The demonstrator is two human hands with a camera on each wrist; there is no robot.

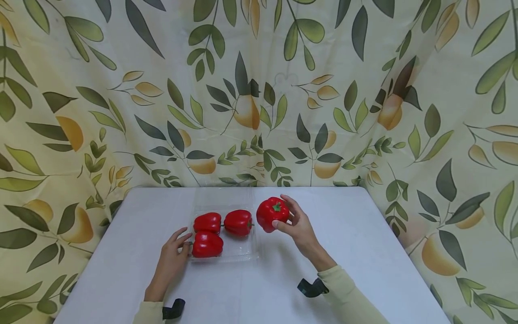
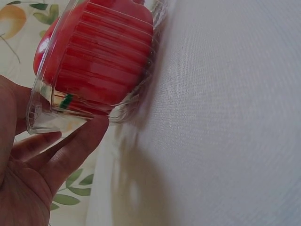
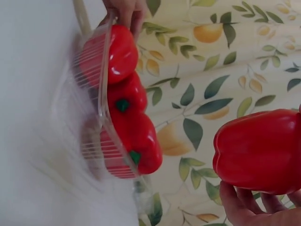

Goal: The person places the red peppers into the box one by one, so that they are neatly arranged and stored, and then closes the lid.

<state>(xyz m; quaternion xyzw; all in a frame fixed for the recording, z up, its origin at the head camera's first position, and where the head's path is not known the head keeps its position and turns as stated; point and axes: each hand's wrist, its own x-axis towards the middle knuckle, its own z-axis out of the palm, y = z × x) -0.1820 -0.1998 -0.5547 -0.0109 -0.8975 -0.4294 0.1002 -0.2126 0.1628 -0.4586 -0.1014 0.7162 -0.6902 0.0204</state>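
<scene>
My right hand (image 1: 297, 225) holds a red bell pepper (image 1: 270, 215) in the air, just right of a clear plastic container (image 1: 243, 249). Thumb and fingers grip its sides, and its green stem faces my head camera. In the right wrist view the held pepper (image 3: 258, 153) is at the right edge, with fingertips under it. Three more red bell peppers, one at the back left (image 1: 207, 222), one at the right (image 1: 238, 222) and one at the front left (image 1: 207, 245), lie in the container. My left hand (image 1: 174, 256) pinches the container's left rim, fingertips against the outer wall.
The container stands on a white table (image 1: 344, 252), its clear flap (image 1: 222, 195) spread toward the back edge. Behind the table hangs a curtain (image 1: 259, 90) printed with leaves and fruit. Black straps (image 1: 312, 288) are at both wrists.
</scene>
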